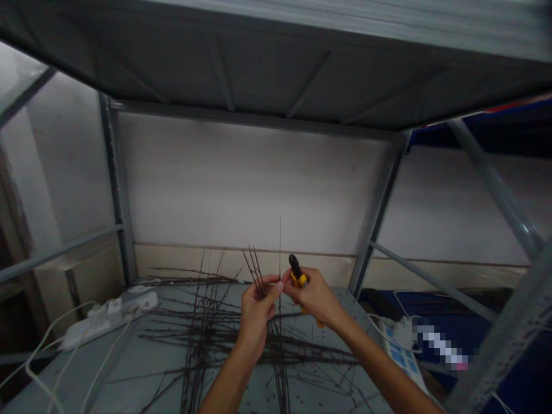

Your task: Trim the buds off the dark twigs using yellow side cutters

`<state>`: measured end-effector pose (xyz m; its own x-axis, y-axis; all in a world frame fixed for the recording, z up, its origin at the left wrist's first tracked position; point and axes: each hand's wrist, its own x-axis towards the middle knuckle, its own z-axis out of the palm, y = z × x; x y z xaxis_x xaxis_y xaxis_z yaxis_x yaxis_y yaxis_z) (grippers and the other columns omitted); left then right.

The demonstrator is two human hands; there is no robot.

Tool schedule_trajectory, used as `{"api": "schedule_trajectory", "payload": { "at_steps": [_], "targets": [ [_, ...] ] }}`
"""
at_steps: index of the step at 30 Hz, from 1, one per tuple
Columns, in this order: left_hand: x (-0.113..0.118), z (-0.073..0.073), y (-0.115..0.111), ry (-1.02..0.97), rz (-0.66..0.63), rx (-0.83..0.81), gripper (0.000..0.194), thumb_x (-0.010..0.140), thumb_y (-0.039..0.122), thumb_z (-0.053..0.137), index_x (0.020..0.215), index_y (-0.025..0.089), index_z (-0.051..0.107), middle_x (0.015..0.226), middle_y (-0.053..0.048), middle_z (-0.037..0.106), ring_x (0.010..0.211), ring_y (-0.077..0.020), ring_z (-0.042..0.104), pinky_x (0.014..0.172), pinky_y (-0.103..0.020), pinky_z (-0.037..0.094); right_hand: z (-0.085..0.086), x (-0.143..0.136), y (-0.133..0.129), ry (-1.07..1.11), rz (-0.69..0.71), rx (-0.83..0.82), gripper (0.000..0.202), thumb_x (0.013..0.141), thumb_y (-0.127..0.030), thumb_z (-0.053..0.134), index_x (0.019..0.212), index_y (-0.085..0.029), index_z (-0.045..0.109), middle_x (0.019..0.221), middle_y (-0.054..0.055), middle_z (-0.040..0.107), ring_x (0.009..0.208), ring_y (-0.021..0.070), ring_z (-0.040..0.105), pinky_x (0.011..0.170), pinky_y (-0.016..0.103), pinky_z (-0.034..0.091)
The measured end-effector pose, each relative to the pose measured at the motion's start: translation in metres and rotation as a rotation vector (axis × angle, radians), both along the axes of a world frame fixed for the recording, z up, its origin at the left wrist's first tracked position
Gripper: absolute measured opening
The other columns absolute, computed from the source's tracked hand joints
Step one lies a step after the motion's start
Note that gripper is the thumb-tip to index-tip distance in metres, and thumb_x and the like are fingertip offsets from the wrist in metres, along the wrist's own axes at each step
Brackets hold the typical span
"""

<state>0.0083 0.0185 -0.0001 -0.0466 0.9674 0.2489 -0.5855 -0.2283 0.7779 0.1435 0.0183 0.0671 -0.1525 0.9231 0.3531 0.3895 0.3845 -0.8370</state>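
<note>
My left hand (257,307) is closed round a small bundle of thin dark twigs (255,264), whose tips rise above the fingers and whose lower ends hang down over the table. Pliers with yellow handles and black jaws (295,267) rest in my right hand (314,296), jaws pointing up. The thumb and fingertips of that hand also pinch a single thin upright twig (280,241), touching my left fingertips. Below both hands, many dark twigs (202,333) lie crisscrossed on the grey table (129,391).
A white power strip with cables (112,316) lies at the table's left. Metal frame posts (118,195) stand on both sides, under a low grey panel (259,75). Another white strip (405,359) and blue fabric (513,379) are at the right.
</note>
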Motion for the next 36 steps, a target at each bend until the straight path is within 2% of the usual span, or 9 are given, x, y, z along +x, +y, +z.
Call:
{"api": "schedule_trajectory", "payload": {
  "at_steps": [6,10,14,17,20,24,30,36],
  "targets": [
    [0.006,-0.006,0.001,0.108,0.003,-0.026,0.039,0.068,0.045,0.086,0.089,0.014,0.078,0.078,-0.004,0.069,0.048,-0.0039,0.038,0.041,-0.018,0.021,-0.005,0.016,-0.002,-0.126,-0.041,0.027,0.013,0.071,-0.028,0.069,0.077,-0.017,0.067,0.066,-0.001,0.063,0.059,0.0134,0.055,0.055,0.024,0.044],
    [0.012,-0.012,0.006,0.249,0.108,0.056,0.038,0.069,0.049,0.084,0.085,0.014,0.079,0.073,-0.006,0.072,0.052,-0.0108,0.053,0.046,-0.021,0.037,-0.004,0.030,-0.008,-0.240,-0.013,-0.014,0.016,0.077,-0.032,0.068,0.082,-0.017,0.066,0.067,-0.001,0.063,0.059,0.0142,0.057,0.054,0.024,0.043],
    [0.017,-0.014,0.007,0.276,0.151,0.091,0.032,0.071,0.045,0.082,0.082,0.015,0.079,0.074,-0.007,0.074,0.067,-0.0181,0.064,0.062,-0.027,0.049,-0.006,0.048,-0.012,-0.460,-0.179,0.116,0.015,0.082,-0.035,0.068,0.081,-0.019,0.065,0.075,0.003,0.069,0.068,0.0182,0.064,0.064,0.026,0.045],
    [0.019,-0.014,0.006,0.291,0.158,0.107,0.027,0.073,0.041,0.082,0.081,0.016,0.078,0.079,-0.007,0.076,0.076,-0.0209,0.066,0.074,-0.031,0.051,-0.011,0.060,-0.013,-0.688,-0.303,0.189,0.014,0.086,-0.033,0.065,0.083,-0.020,0.066,0.079,0.006,0.072,0.075,0.0213,0.068,0.072,0.028,0.045],
    [0.021,-0.013,0.004,0.303,0.160,0.120,0.025,0.073,0.039,0.083,0.081,0.016,0.079,0.082,-0.008,0.077,0.080,-0.0225,0.068,0.080,-0.033,0.052,-0.015,0.066,-0.013,-0.824,-0.340,0.192,0.015,0.089,-0.033,0.064,0.091,-0.019,0.067,0.086,0.010,0.074,0.084,0.0249,0.070,0.075,0.029,0.044],
    [0.023,-0.013,0.002,0.318,0.148,0.140,0.024,0.074,0.037,0.082,0.083,0.015,0.079,0.083,-0.009,0.078,0.081,-0.0232,0.069,0.080,-0.033,0.052,-0.017,0.064,-0.012,-0.883,-0.341,0.194,0.020,0.091,-0.039,0.064,0.093,-0.019,0.069,0.088,0.011,0.075,0.086,0.0269,0.071,0.074,0.030,0.043],
    [0.022,-0.011,-0.001,0.341,0.127,0.168,0.022,0.075,0.036,0.081,0.082,0.015,0.080,0.082,-0.009,0.078,0.080,-0.0230,0.069,0.079,-0.033,0.052,-0.016,0.057,-0.008,-0.916,-0.353,0.186,0.027,0.093,-0.043,0.062,0.082,-0.020,0.073,0.076,0.011,0.074,0.078,0.0257,0.071,0.068,0.029,0.042],
    [0.018,-0.006,0.000,0.363,0.124,0.185,0.023,0.075,0.037,0.080,0.084,0.015,0.080,0.083,-0.008,0.078,0.079,-0.0222,0.069,0.079,-0.032,0.052,-0.014,0.050,-0.009,-0.884,-0.379,0.185,0.042,0.098,-0.048,0.051,0.077,-0.020,0.074,0.070,0.012,0.073,0.074,0.0253,0.070,0.066,0.030,0.042]
  ]
}}
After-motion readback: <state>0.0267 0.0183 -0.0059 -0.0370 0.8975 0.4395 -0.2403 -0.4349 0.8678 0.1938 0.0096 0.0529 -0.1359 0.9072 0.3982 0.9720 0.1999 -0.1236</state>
